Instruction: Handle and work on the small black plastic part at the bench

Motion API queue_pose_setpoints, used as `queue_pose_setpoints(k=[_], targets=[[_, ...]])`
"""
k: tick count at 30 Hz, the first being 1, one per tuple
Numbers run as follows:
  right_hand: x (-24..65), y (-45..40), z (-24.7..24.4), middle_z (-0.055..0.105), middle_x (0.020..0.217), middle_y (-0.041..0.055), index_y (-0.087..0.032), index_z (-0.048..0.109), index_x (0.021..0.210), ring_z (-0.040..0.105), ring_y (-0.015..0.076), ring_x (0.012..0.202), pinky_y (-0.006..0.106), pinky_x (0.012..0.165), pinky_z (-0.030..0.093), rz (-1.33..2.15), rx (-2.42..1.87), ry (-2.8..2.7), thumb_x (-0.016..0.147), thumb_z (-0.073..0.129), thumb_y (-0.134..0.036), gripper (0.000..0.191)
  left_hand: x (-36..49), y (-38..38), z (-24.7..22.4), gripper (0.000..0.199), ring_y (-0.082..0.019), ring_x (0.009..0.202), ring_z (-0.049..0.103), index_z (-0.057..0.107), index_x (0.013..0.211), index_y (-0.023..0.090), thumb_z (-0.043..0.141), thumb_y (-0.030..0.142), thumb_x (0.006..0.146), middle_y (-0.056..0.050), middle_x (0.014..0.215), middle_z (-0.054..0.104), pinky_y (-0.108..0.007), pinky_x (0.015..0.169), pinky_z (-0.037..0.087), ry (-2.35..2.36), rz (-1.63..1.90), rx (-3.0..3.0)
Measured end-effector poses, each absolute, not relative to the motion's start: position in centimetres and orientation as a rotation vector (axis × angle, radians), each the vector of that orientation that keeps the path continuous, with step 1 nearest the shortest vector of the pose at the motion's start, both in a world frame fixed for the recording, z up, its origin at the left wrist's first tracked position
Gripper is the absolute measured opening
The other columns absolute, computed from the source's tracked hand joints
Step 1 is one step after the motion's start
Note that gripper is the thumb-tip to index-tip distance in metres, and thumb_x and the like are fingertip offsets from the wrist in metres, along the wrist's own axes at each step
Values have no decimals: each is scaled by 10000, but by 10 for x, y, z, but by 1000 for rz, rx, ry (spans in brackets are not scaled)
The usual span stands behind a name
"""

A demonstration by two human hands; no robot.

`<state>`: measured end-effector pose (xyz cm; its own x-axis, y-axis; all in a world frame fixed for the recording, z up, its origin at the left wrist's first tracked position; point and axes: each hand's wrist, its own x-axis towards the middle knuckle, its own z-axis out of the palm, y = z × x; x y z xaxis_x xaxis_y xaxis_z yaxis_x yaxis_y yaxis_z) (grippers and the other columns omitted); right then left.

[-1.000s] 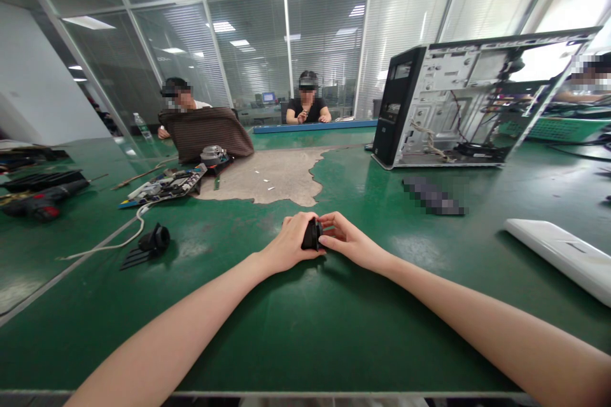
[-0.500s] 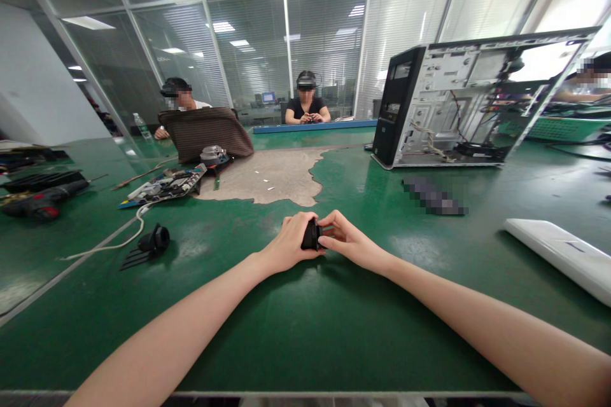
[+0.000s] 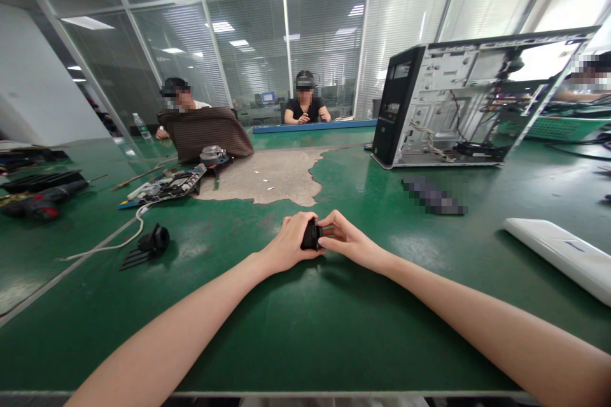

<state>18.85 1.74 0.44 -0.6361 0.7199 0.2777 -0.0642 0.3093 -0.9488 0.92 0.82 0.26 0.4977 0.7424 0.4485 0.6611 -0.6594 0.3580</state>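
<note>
Between my two hands is a small black part (image 3: 312,235), blocky with a flanged edge on its right side. My left hand (image 3: 290,243) is closed around its left side, thumb below and fingers over the far side. From the right, my right hand (image 3: 347,240) pinches the flanged end with thumb and fingers. The fingers cover much of the part, so its exact kind is hidden. To the left on the green table (image 3: 305,337) lies another black part (image 3: 155,240) with a round end and several flat prongs.
An open computer case (image 3: 405,108) stands back right, with a white flat box (image 3: 563,257) nearer. At left are a circuit board (image 3: 167,187), a white cable (image 3: 140,222) and a power drill (image 3: 48,200). A brown cloth-covered object (image 3: 205,130) stands behind. Co-workers sit across the table.
My hands and the black part hold practically the same position. Across the table, a co-worker's hands have moved apart.
</note>
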Motion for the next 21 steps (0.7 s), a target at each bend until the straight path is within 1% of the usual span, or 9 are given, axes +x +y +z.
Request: queue_pose_setpoints(k=[3,9,15,21], targets=[[188,18,4,489,946,9,-211,423,901,535,128,876,283,738,468,1339,-607,-1865,766,556,-291,206,9,9,2,555,-225,969,469,336,1107,212,638,370,669,-57,1044,484,-368,846,321,1225,886,2594],[187,20,3,479,1030,43,-210,415,1010,541,137,877,307,752,477,1365,-652,-1854,761,558,-298,301,9,8,4,552,-220,957,471,339,1104,216,643,369,669,-50,1037,491,-363,841,321,1220,874,2584],[188,19,3,523,915,3,-219,397,932,549,134,871,294,743,469,1430,-573,-1866,693,643,-238,344,9,8,2,555,-223,969,463,335,1109,213,648,324,664,-53,1057,481,-360,851,318,1223,871,2591],[187,19,3,497,929,8,-208,427,899,540,126,855,279,729,462,1349,-616,-1855,752,572,-307,229,10,8,2,554,-228,960,468,346,1104,217,645,360,660,-52,1037,489,-362,841,320,1237,890,2574]])
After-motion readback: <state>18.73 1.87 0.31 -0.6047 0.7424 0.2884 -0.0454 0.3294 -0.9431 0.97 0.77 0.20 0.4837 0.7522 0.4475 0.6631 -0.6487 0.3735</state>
